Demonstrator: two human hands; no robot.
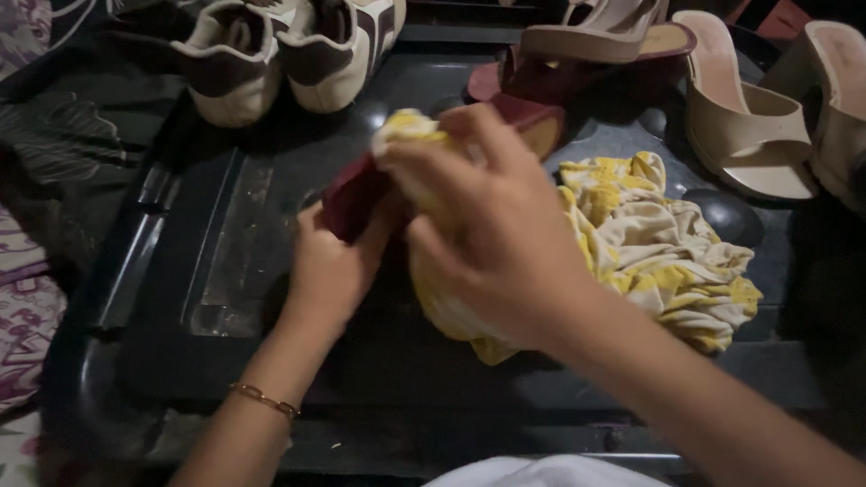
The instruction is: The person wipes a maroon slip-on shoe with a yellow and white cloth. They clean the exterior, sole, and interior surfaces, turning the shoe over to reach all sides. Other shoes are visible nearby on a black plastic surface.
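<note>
My left hand (329,271) grips a dark red heeled shoe (356,194) from below, holding it over a black plastic lid (216,361). My right hand (492,230) presses a yellow and cream cloth (667,243) against the shoe's top; a bunched part of the cloth shows above my fingers, and the rest trails down to the right onto the lid. The shoe's tan sole end (541,131) sticks out past my right hand. A thin gold bracelet (263,399) circles my left wrist.
A pair of cream and brown sneakers (271,54) stands at the back left. The other dark red heeled shoe (550,72) and beige open-toe heels (749,117) lie at the back right. Patterned fabric (27,316) borders the left edge.
</note>
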